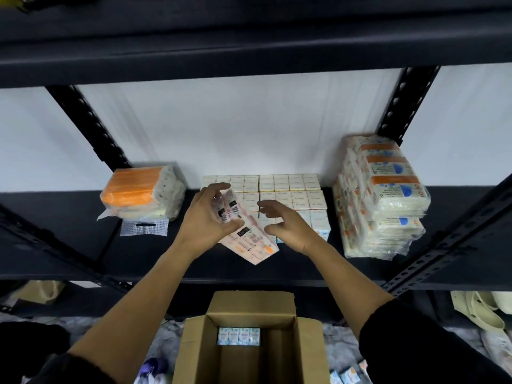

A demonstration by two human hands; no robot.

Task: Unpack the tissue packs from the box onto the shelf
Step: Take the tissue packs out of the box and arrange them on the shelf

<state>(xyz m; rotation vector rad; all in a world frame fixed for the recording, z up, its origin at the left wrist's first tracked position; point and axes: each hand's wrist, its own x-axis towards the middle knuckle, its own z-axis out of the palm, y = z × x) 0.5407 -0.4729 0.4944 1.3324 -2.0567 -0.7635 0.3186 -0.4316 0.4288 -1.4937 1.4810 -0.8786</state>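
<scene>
My left hand (206, 214) grips a long tissue pack (249, 239), white with orange and black print, tilted over the dark shelf (83, 245). My right hand (288, 225) hovers just right of the pack, fingers spread, holding nothing. Behind both hands, rows of small tissue packs (288, 192) stand on the shelf against the white back wall. Below, the open cardboard box (249, 342) holds one row of small packs (238, 336) at its bottom.
An orange-topped wrapped bundle (138, 189) lies at the shelf's left. A tall stack of wrapped tissue bundles (382, 200) stands at the right. Black perforated uprights (401, 101) frame the bay, with another shelf board overhead. Loose packs (346, 376) and plastic lie on the floor.
</scene>
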